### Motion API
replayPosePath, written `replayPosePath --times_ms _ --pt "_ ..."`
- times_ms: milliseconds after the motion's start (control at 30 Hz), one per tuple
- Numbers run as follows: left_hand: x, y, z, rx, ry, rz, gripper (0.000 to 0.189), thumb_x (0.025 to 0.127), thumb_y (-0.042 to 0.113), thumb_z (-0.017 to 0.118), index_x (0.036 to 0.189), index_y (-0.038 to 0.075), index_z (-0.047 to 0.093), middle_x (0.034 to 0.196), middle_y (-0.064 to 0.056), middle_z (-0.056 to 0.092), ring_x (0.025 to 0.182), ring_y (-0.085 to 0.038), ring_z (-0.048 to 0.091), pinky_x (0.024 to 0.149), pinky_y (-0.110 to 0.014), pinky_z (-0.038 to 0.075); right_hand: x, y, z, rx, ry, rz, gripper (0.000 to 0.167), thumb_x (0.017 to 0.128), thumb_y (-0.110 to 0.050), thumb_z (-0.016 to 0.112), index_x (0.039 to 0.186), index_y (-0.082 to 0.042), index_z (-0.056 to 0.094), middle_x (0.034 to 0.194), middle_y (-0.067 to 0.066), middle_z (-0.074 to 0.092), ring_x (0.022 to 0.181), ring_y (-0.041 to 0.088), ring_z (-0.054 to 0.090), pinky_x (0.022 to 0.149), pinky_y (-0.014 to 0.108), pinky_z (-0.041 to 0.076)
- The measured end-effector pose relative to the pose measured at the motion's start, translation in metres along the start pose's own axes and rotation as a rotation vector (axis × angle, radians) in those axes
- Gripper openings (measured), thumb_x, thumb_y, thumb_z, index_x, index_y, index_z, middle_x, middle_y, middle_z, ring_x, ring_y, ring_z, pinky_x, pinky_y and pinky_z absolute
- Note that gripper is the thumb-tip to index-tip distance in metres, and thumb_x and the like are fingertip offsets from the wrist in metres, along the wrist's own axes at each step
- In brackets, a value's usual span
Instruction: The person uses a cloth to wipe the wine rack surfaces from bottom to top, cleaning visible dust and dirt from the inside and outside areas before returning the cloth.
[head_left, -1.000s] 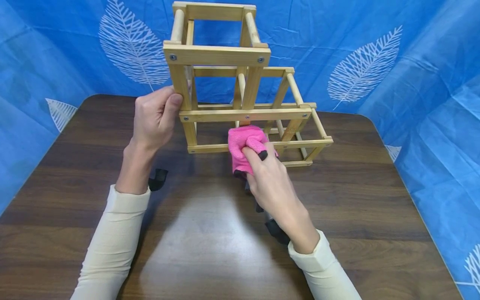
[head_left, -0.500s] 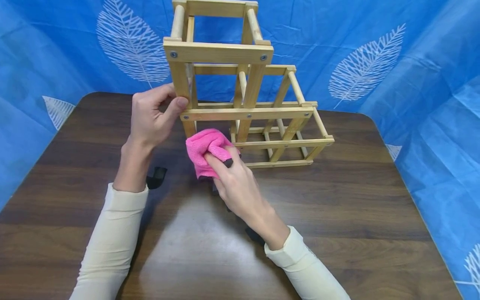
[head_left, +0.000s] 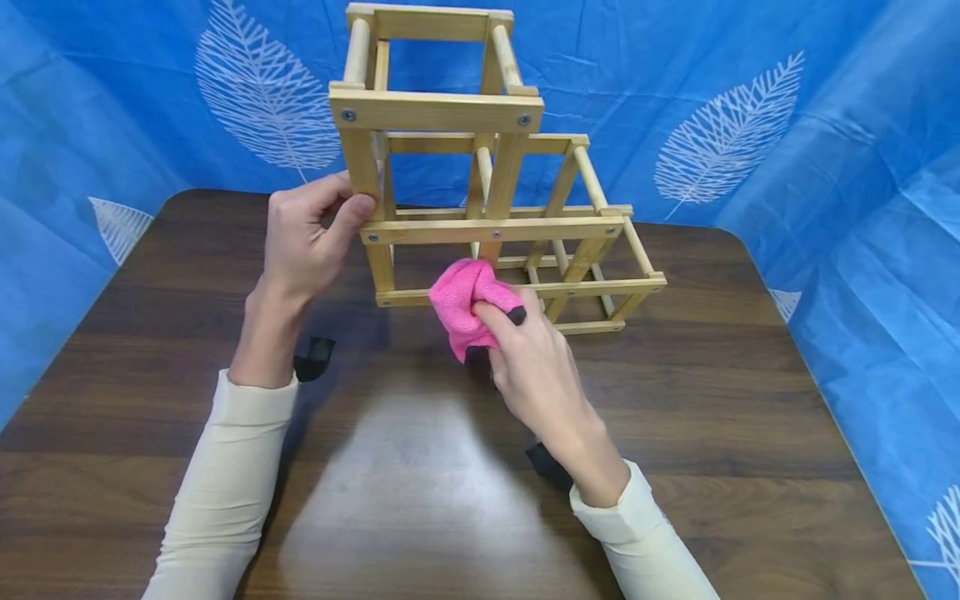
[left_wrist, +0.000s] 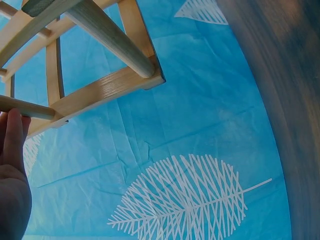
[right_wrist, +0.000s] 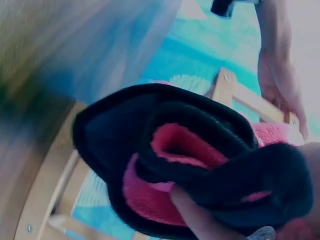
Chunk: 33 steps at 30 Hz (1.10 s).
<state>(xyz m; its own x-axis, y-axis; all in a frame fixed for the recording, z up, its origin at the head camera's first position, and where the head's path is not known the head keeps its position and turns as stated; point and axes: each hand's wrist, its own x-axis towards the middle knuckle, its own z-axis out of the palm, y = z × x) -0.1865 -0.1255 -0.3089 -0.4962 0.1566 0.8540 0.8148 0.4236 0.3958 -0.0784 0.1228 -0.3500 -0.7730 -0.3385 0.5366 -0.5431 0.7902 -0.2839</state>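
A stepped rack of pale wood slats and dowels stands at the back of the table, tallest at its left. My left hand grips its left side, thumb on the front upright beside the middle rail. In the left wrist view, fingers reach a round dowel. Bunched in my right hand is a pink fluffy cloth with black edging, held against the lowest front rail near its middle. The right wrist view shows the cloth's black underside and pink folds up close.
The dark wood-grain table has a bright reflection at its front. A blue curtain with white leaf prints hangs right behind the rack and along both sides. Black straps show by the wrists.
My right hand swept the cloth left along the lowest rail to the left upright, then back right to the rail's middle. The left hand keeps its grip; the rack stays nearly in place.
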Motion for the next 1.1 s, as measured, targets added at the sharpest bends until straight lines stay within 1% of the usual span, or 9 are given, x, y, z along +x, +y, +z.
replayPosePath --times_ms 100,233,433,567,700,833,967,1033,1100 --pt "0.000 0.000 0.001 -0.013 0.000 0.003 0.070 0.095 0.060 0.050 0.091 -0.006 0.072 0.068 -0.012 0.062 0.057 -0.008 0.042 0.052 -0.018 0.030 -0.005 0.008 -0.009 -0.021 -0.008 0.027 0.037 0.084 0.005 0.072 0.116 -0.011 0.066 0.118 0.021 0.054 0.084 0.034 0.062 0.057 0.048 0.053" --pt "0.001 0.000 0.003 -0.024 0.001 -0.001 0.069 0.095 0.060 0.050 0.093 -0.006 0.073 0.068 -0.011 0.062 0.057 -0.008 0.043 0.052 -0.019 0.030 -0.014 0.024 -0.020 -0.043 0.003 0.071 0.037 0.084 0.005 0.070 0.118 -0.007 0.066 0.115 0.023 0.054 0.095 0.037 0.058 0.061 0.054 0.054" --pt "0.002 0.000 0.002 -0.009 0.008 0.011 0.069 0.096 0.060 0.049 0.092 -0.006 0.073 0.069 -0.011 0.062 0.057 -0.008 0.043 0.053 -0.018 0.031 -0.023 0.050 -0.038 -0.053 0.020 0.150 0.041 0.081 0.010 0.069 0.119 -0.004 0.065 0.110 0.024 0.054 0.098 0.037 0.053 0.062 0.059 0.052" --pt "0.002 0.000 0.001 0.007 0.011 0.015 0.070 0.096 0.060 0.048 0.090 -0.006 0.072 0.067 -0.011 0.061 0.057 -0.009 0.043 0.052 -0.020 0.030 -0.025 0.056 -0.045 -0.059 0.019 0.153 0.042 0.081 0.010 0.069 0.119 -0.004 0.065 0.110 0.023 0.055 0.102 0.036 0.052 0.063 0.058 0.052" --pt "0.002 0.000 -0.001 0.006 0.009 0.010 0.070 0.096 0.060 0.048 0.090 -0.006 0.072 0.067 -0.011 0.061 0.057 -0.008 0.043 0.052 -0.020 0.031 -0.025 0.055 -0.048 -0.069 0.010 0.140 0.041 0.081 0.009 0.069 0.119 -0.005 0.065 0.110 0.023 0.055 0.104 0.036 0.052 0.061 0.057 0.053" --pt "0.001 0.000 -0.001 -0.044 0.009 -0.009 0.070 0.094 0.061 0.052 0.092 -0.006 0.073 0.072 -0.012 0.066 0.058 -0.005 0.047 0.053 -0.016 0.035 -0.027 0.051 -0.055 -0.073 -0.053 0.128 0.042 0.083 0.005 0.073 0.122 -0.007 0.064 0.111 0.024 0.054 0.099 0.037 0.053 0.061 0.056 0.053" --pt "0.000 -0.001 0.000 -0.086 0.001 -0.032 0.069 0.092 0.061 0.054 0.096 -0.005 0.074 0.078 -0.013 0.070 0.062 -0.002 0.054 0.056 -0.014 0.041 -0.032 0.044 -0.066 -0.063 -0.178 0.102 0.050 0.080 0.002 0.079 0.126 -0.009 0.063 0.113 0.022 0.053 0.089 0.034 0.054 0.062 0.051 0.055" --pt "0.000 -0.001 0.000 -0.089 0.000 -0.039 0.068 0.092 0.061 0.055 0.097 -0.005 0.074 0.079 -0.013 0.070 0.062 -0.002 0.053 0.056 -0.014 0.041 -0.035 0.041 -0.068 -0.058 -0.247 0.073 0.051 0.080 0.000 0.080 0.127 -0.010 0.063 0.111 0.021 0.054 0.084 0.031 0.055 0.062 0.047 0.055" --pt "-0.001 -0.001 0.000 -0.087 0.001 -0.043 0.068 0.092 0.061 0.055 0.097 -0.005 0.074 0.078 -0.013 0.069 0.061 -0.003 0.051 0.055 -0.015 0.039 -0.038 0.039 -0.066 -0.060 -0.312 0.041 0.050 0.081 -0.001 0.080 0.127 -0.010 0.063 0.106 0.019 0.055 0.075 0.027 0.054 0.058 0.040 0.052"
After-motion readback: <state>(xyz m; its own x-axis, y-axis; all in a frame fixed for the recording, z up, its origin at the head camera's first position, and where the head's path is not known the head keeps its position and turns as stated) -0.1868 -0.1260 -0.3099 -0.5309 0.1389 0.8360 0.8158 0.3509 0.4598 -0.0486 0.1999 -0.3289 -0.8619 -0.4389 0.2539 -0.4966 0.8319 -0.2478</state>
